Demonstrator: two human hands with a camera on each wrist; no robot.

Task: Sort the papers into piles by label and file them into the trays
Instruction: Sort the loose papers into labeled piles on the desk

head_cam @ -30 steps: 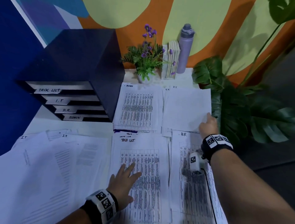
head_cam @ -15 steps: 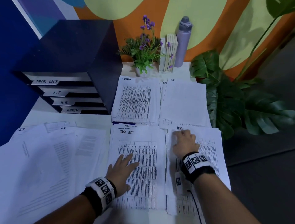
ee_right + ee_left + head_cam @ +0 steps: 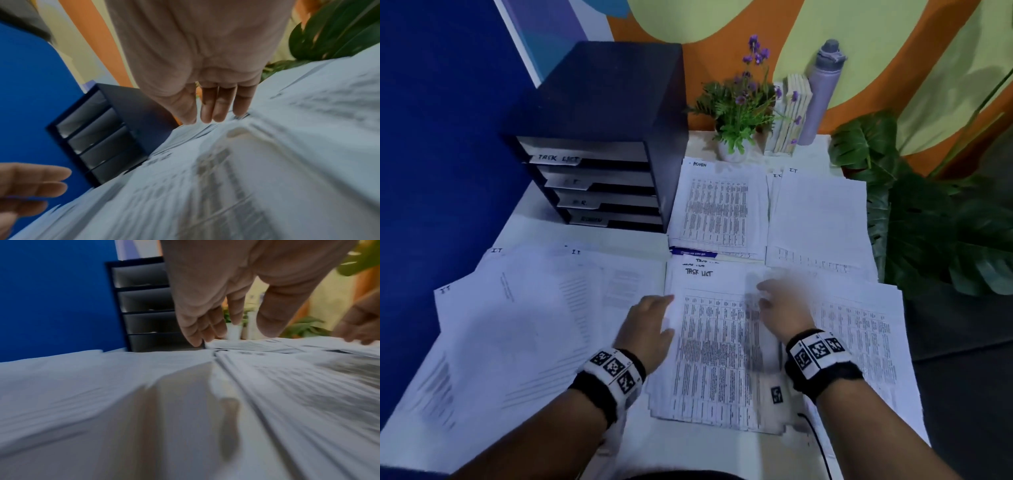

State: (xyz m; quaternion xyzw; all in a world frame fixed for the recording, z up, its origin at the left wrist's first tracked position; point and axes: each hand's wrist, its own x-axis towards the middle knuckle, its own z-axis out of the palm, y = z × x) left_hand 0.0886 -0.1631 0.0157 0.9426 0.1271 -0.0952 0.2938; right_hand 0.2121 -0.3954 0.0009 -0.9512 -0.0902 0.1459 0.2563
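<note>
The TASK LIST pile [image 3: 717,346] lies at the desk's near middle, left hand [image 3: 645,330] at its left edge and right hand [image 3: 784,310] at its right, fingers straight and nearly together, gripping nothing. It looks like squaring up before filing; next comes lifting the pile whole toward the top slot of the trays [image 3: 599,161].

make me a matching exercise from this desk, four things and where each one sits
Things:
1. TASK LIST pile
2. ADMIN pile
3. water bottle
4. file tray unit

Places:
a. by the wall, right of the books
b. between the two hands
c. far left of the desk
d. just right of the tray unit

Pairs: 1-b, 2-d, 3-a, 4-c
</note>
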